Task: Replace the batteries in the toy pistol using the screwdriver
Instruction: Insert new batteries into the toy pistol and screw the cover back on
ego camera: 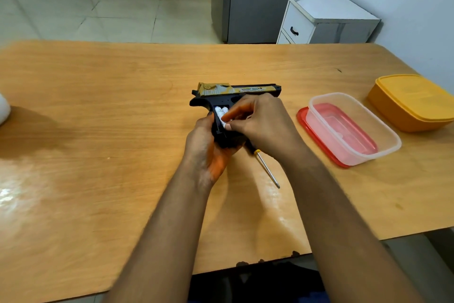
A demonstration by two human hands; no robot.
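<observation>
Toy pistol (222,96) of black plastic with a gold-coloured slide lies on its side on the wooden table (98,106), its grip turned toward the person. Left hand (208,148) is curled around the end of the grip and holds it steady. Right hand (260,120) comes from the other side; its thumb and forefinger pinch a white battery (222,116) in the open compartment, just beside the left thumb. A screwdriver with a thin metal shaft (267,170) lies on the table under the right wrist, not touched. I think the pistol is light, stiff and a little slippery, so the grip is the good place to hold. The small batteries look smooth and may slip between the fingertips.
</observation>
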